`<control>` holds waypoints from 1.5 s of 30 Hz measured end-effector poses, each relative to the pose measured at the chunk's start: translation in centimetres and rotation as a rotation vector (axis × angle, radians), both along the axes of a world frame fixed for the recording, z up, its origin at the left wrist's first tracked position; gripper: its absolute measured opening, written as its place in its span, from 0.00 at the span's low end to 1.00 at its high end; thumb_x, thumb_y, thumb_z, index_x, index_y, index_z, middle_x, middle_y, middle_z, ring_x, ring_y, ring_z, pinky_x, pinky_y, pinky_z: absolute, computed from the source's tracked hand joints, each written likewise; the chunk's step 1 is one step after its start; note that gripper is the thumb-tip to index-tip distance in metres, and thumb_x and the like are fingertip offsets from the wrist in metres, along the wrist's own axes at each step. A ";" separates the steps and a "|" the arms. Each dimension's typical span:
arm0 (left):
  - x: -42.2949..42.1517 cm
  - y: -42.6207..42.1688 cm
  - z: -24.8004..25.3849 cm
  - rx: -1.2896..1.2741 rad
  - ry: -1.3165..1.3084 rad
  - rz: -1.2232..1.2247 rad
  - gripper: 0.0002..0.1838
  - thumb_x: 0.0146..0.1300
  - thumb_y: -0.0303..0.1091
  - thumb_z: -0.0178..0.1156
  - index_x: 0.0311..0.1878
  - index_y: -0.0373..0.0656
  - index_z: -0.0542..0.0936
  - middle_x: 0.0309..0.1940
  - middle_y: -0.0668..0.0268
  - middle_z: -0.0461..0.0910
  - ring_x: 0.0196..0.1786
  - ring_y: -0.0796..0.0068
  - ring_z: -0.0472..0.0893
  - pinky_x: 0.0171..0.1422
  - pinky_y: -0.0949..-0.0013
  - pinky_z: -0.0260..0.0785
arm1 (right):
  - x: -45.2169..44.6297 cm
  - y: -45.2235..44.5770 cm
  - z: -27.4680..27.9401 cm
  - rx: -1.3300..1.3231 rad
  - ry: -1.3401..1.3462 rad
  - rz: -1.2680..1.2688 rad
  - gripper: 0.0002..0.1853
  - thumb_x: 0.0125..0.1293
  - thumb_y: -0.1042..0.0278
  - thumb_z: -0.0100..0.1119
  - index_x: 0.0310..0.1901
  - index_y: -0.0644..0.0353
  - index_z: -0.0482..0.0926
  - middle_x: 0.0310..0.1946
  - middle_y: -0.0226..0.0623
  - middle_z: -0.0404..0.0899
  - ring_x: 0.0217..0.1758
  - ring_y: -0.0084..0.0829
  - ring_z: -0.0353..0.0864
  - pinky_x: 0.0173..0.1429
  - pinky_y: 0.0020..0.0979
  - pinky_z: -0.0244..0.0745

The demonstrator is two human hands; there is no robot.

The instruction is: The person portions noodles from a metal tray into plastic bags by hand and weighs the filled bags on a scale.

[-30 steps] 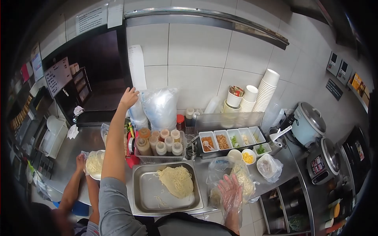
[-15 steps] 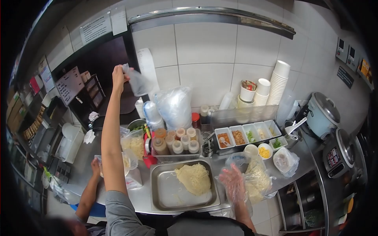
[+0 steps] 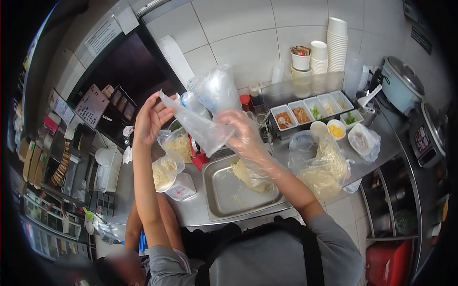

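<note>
A thin clear plastic bag or glove (image 3: pixel 198 128) is stretched between my two hands above the counter; I cannot tell which it is. My left hand (image 3: pixel 153 118) is bare, and its fingertips meet the upper edge of the plastic. My right hand (image 3: pixel 238 136) wears a clear disposable glove and grips the plastic's other side. Below is a steel tray (image 3: pixel 224 207) with a mound of pale noodles (image 3: pixel 248 176), partly hidden by my right hand and forearm. To the right lies a clear bag of noodles (image 3: pixel 324 167).
A co-worker's arm (image 3: pixel 167 217) reaches in at the left near a white scale (image 3: pixel 181 187) and a bowl of noodles (image 3: pixel 164 174). Topping containers (image 3: pixel 301 114) and stacked white cups (image 3: pixel 337 45) stand at the back. Rice cookers (image 3: pixel 403 83) are at right.
My left hand has come down with the plastic from high at the left. My right hand has moved from beside the noodle bag up and left onto the plastic. The view has shifted.
</note>
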State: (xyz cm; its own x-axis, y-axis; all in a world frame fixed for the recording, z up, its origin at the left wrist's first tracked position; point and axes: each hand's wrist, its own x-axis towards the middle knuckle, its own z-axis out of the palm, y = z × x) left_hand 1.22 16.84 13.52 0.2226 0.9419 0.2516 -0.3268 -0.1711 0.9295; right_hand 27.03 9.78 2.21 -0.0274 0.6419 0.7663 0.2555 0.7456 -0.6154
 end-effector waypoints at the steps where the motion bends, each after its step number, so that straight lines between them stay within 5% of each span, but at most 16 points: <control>1: 2.0 -2.6 -0.8 0.131 0.065 0.248 0.16 0.71 0.35 0.46 0.57 0.36 0.69 0.39 0.51 0.80 0.43 0.66 0.82 0.44 0.65 0.78 | -0.8 0.6 -0.7 0.009 -0.019 0.034 0.19 0.55 0.67 0.64 0.49 0.58 0.74 0.49 0.44 0.76 0.53 0.42 0.76 0.54 0.37 0.70; 4: 4.7 -10.6 -4.1 0.682 0.438 0.706 0.19 0.69 0.32 0.49 0.60 0.32 0.68 0.44 0.54 0.79 0.50 0.62 0.80 0.52 0.64 0.74 | -3.7 -0.2 -0.4 0.034 0.059 -0.084 0.10 0.58 0.68 0.62 0.39 0.63 0.77 0.36 0.41 0.80 0.40 0.42 0.81 0.45 0.37 0.73; 6: 1.7 -16.4 -8.8 0.455 0.614 0.391 0.19 0.68 0.29 0.51 0.59 0.29 0.69 0.53 0.52 0.74 0.54 0.62 0.78 0.56 0.67 0.71 | -5.4 -0.1 -1.8 -0.026 0.031 -0.032 0.10 0.58 0.68 0.62 0.39 0.62 0.77 0.37 0.42 0.80 0.39 0.43 0.81 0.44 0.37 0.74; 8: 4.6 -20.5 -11.2 0.119 0.482 0.377 0.16 0.68 0.25 0.50 0.56 0.27 0.72 0.57 0.49 0.71 0.56 0.63 0.76 0.61 0.66 0.69 | -6.9 -1.2 -2.5 -0.052 -0.013 0.033 0.10 0.59 0.66 0.61 0.39 0.61 0.77 0.38 0.42 0.80 0.39 0.43 0.81 0.43 0.37 0.74; 11: 4.0 -20.4 -17.9 0.021 0.074 0.431 0.21 0.68 0.24 0.48 0.62 0.27 0.65 0.61 0.48 0.68 0.61 0.60 0.73 0.64 0.65 0.67 | -9.3 -3.2 -4.3 -0.024 -0.240 0.205 0.11 0.61 0.64 0.58 0.41 0.61 0.76 0.40 0.41 0.80 0.40 0.43 0.80 0.43 0.38 0.74; 14: -0.5 -18.2 -24.1 0.140 -0.366 0.074 0.21 0.68 0.24 0.47 0.63 0.29 0.64 0.63 0.50 0.66 0.63 0.59 0.70 0.66 0.63 0.65 | -10.3 -6.8 -5.6 0.031 -0.314 0.380 0.14 0.58 0.69 0.54 0.47 0.58 0.75 0.47 0.46 0.76 0.51 0.47 0.75 0.51 0.41 0.71; 16: 5.4 -17.9 -19.0 0.002 -0.389 0.428 0.22 0.66 0.24 0.47 0.63 0.34 0.65 0.63 0.53 0.66 0.65 0.61 0.68 0.67 0.59 0.63 | -10.9 -8.8 -6.7 -0.073 -0.264 0.462 0.13 0.59 0.69 0.54 0.47 0.59 0.75 0.47 0.47 0.75 0.51 0.47 0.76 0.51 0.42 0.71; 20: 4.5 -15.4 -18.9 -0.018 -0.553 0.454 0.23 0.64 0.24 0.48 0.64 0.35 0.64 0.63 0.55 0.65 0.65 0.62 0.67 0.68 0.59 0.62 | -10.4 -11.6 -8.9 -0.272 -0.174 0.613 0.13 0.62 0.68 0.53 0.47 0.62 0.75 0.48 0.50 0.75 0.49 0.47 0.77 0.51 0.43 0.70; 23: 1.6 -11.3 -22.2 -0.079 -0.731 0.395 0.24 0.64 0.25 0.48 0.65 0.36 0.64 0.63 0.56 0.65 0.65 0.63 0.66 0.68 0.58 0.61 | -9.1 -11.9 -13.0 -0.459 -0.404 0.716 0.13 0.65 0.64 0.55 0.47 0.61 0.76 0.42 0.43 0.77 0.36 0.43 0.80 0.38 0.40 0.73; 26: -1.3 -7.8 -26.7 -0.114 -0.536 0.020 0.27 0.63 0.30 0.51 0.66 0.38 0.62 0.64 0.58 0.65 0.66 0.64 0.65 0.68 0.59 0.61 | -2.7 -11.3 -10.3 -0.593 -0.199 0.656 0.19 0.63 0.59 0.59 0.51 0.62 0.75 0.43 0.45 0.77 0.41 0.43 0.79 0.44 0.40 0.73; 28: 1.0 -8.3 -26.4 -0.132 -0.309 -0.137 0.29 0.62 0.36 0.53 0.66 0.40 0.63 0.63 0.60 0.67 0.64 0.66 0.67 0.66 0.61 0.62 | -0.2 -9.1 -13.7 -0.214 -0.237 0.120 0.30 0.60 0.50 0.61 0.56 0.65 0.70 0.49 0.50 0.74 0.50 0.47 0.75 0.54 0.41 0.70; 30: 4.2 -8.7 -27.8 -0.327 -0.165 -0.169 0.28 0.61 0.41 0.55 0.63 0.40 0.67 0.58 0.61 0.71 0.59 0.69 0.72 0.61 0.63 0.66 | 2.6 -7.7 -15.0 -0.558 -0.381 -0.301 0.45 0.55 0.37 0.59 0.63 0.67 0.61 0.59 0.57 0.66 0.63 0.52 0.65 0.67 0.44 0.58; 34: 7.0 -4.4 -35.4 -0.713 0.116 -0.104 0.24 0.63 0.48 0.57 0.56 0.40 0.73 0.47 0.64 0.77 0.47 0.74 0.77 0.50 0.69 0.70 | 5.3 -5.0 -16.8 -0.900 -0.427 -0.296 0.56 0.45 0.29 0.62 0.64 0.70 0.56 0.60 0.64 0.61 0.66 0.56 0.59 0.69 0.43 0.55; 36: 8.7 -3.2 -37.5 -0.769 -0.014 -0.234 0.24 0.64 0.50 0.57 0.53 0.40 0.74 0.44 0.66 0.78 0.45 0.74 0.77 0.47 0.70 0.70 | 5.3 -5.3 -15.1 -0.996 -0.493 -0.283 0.59 0.43 0.27 0.63 0.66 0.69 0.55 0.64 0.64 0.57 0.68 0.58 0.56 0.69 0.45 0.54; 39: 11.1 -4.1 -37.5 -0.562 -0.044 -0.100 0.23 0.65 0.50 0.56 0.52 0.41 0.74 0.44 0.66 0.78 0.46 0.73 0.77 0.50 0.67 0.69 | 3.7 -5.0 -18.4 -0.836 -0.719 -0.421 0.60 0.39 0.25 0.62 0.65 0.68 0.56 0.64 0.60 0.57 0.69 0.55 0.53 0.70 0.49 0.49; 45: 9.7 -6.4 -36.2 -0.693 -0.437 -0.103 0.21 0.67 0.50 0.52 0.52 0.43 0.74 0.47 0.66 0.77 0.50 0.70 0.76 0.57 0.63 0.67 | 2.6 -8.8 -18.9 -0.580 -0.469 -0.156 0.53 0.39 0.39 0.71 0.62 0.63 0.58 0.61 0.53 0.60 0.65 0.53 0.57 0.67 0.53 0.51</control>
